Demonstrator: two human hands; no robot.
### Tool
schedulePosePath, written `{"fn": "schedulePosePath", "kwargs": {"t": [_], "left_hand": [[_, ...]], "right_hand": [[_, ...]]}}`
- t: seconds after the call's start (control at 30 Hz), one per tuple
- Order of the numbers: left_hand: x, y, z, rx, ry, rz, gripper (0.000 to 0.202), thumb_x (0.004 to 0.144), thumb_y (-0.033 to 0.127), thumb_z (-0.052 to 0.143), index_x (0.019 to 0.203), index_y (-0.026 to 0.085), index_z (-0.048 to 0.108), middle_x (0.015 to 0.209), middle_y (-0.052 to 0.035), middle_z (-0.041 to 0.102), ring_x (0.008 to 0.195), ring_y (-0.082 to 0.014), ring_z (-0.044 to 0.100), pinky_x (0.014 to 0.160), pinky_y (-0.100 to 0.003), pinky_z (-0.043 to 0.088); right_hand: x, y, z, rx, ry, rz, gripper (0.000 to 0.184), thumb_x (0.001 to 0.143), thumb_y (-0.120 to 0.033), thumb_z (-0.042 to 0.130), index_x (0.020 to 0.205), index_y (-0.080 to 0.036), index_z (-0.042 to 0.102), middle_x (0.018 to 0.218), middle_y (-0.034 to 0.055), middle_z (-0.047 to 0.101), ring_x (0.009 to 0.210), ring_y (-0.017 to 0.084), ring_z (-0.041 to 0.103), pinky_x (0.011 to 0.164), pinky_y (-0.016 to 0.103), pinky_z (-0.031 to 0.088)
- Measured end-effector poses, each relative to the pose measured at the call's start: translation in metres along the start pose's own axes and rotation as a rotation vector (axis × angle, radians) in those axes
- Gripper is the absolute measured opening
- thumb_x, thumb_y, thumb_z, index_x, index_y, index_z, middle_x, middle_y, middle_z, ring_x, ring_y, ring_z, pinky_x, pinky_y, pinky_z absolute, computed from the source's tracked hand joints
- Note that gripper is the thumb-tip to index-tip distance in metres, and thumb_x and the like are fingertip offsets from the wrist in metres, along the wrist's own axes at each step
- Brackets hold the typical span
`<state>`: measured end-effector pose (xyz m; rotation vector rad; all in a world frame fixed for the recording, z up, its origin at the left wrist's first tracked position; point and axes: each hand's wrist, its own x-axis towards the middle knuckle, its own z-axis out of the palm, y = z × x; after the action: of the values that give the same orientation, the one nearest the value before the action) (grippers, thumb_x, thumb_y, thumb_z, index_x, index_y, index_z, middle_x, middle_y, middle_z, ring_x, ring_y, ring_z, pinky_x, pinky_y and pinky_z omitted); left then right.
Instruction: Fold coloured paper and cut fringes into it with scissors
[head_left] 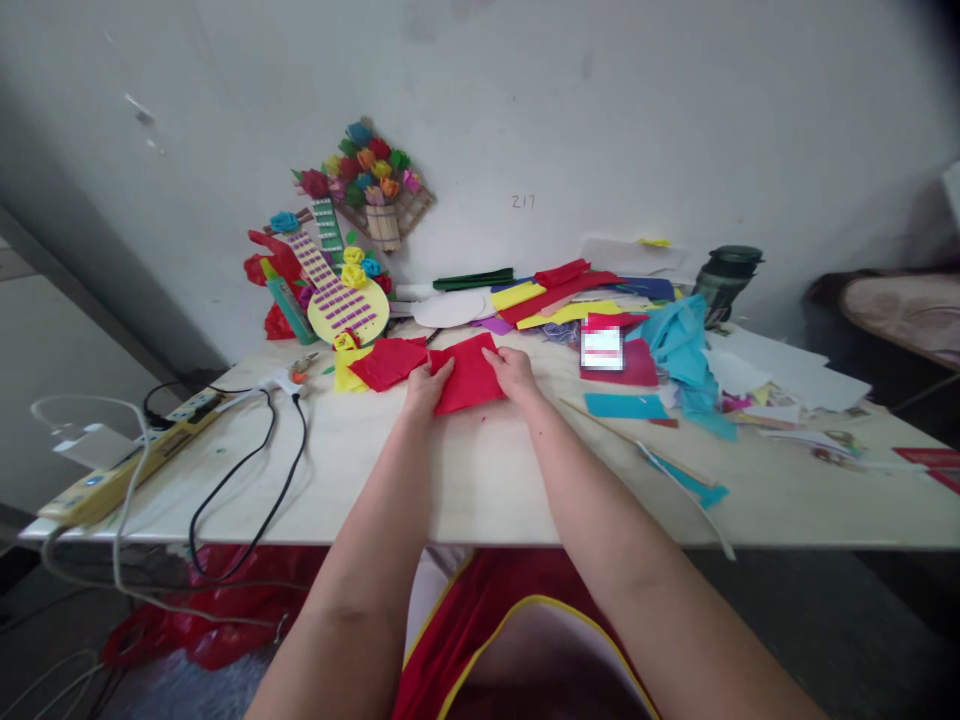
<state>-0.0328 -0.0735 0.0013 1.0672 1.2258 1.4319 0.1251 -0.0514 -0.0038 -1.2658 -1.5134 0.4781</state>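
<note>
Between my two hands is a flat, roughly square piece of red crepe paper (pixel 468 376), held just over the table. My left hand (pixel 427 386) pinches its left side, thumb on top. The right edge is gripped by my right hand (pixel 511 370), also with the thumb on top. Another red crepe paper piece (pixel 387 362) lies just left of my left hand, partly over a yellow paper piece (pixel 349 372). A paper guitar (pixel 349 312) with yellow and blue paper flowers stands behind them.
A glue bottle (pixel 291 308) stands by the guitar. Power strip (pixel 142 450) and cables occupy the left side; a glue gun (pixel 289 376) lies near. Stacked coloured papers (pixel 559 297), blue crepe paper (pixel 681 345), a thin stick (pixel 637 440) and a dark bottle (pixel 727 285) are on the right.
</note>
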Motion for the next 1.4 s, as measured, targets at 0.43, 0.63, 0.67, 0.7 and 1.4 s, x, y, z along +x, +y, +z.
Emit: {"fn": "schedulePosePath", "kwargs": {"t": [0.43,0.63,0.67,0.7,1.4], "left_hand": [[0.003,-0.01,-0.008,-0.09,-0.176,-0.027,0.045,0.052,0.037,0.081,0.088,0.012,0.068,0.089,-0.013,0.07,0.079,-0.0247,0.067,0.073,-0.035,0.054],[-0.002,-0.004,-0.007,-0.109,-0.167,-0.066,0.04,0.056,0.038,0.079,0.084,0.012,0.068,0.081,-0.0117,0.07,0.076,-0.0244,0.067,0.068,-0.032,0.054],[-0.002,-0.004,-0.007,-0.107,-0.162,-0.072,0.04,0.056,0.038,0.079,0.084,0.012,0.067,0.08,-0.0116,0.07,0.076,-0.0245,0.067,0.068,-0.031,0.054],[-0.001,-0.004,-0.007,-0.106,-0.153,-0.077,0.04,0.056,0.038,0.079,0.084,0.012,0.067,0.078,-0.0115,0.07,0.075,-0.0244,0.067,0.067,-0.031,0.054],[-0.009,-0.003,-0.007,-0.245,-0.358,-0.114,0.044,0.051,0.021,0.082,0.091,0.01,0.065,0.091,-0.0132,0.07,0.082,-0.0248,0.066,0.079,-0.036,0.054]], "right_hand": [[0.002,0.008,-0.004,-0.039,-0.001,-0.091,0.047,0.074,-0.051,0.05,0.047,-0.021,0.028,0.047,-0.0057,0.025,0.051,0.01,0.026,0.05,0.024,0.025],[0.001,0.003,-0.008,0.053,-0.003,-0.058,0.051,0.073,-0.057,0.05,0.047,-0.021,0.024,0.047,-0.0057,0.021,0.05,0.009,0.025,0.048,0.024,0.024],[0.001,0.003,-0.008,0.057,0.0,-0.055,0.052,0.072,-0.058,0.05,0.047,-0.021,0.024,0.047,-0.0056,0.021,0.05,0.009,0.025,0.048,0.024,0.024],[0.001,0.003,-0.008,0.059,0.004,-0.054,0.052,0.072,-0.058,0.05,0.047,-0.021,0.024,0.047,-0.0056,0.021,0.05,0.009,0.024,0.048,0.023,0.024],[0.001,0.003,-0.006,0.007,0.075,-0.002,0.046,0.074,-0.045,0.053,0.045,-0.022,0.027,0.044,-0.0056,0.027,0.05,0.01,0.027,0.05,0.025,0.025]]}}
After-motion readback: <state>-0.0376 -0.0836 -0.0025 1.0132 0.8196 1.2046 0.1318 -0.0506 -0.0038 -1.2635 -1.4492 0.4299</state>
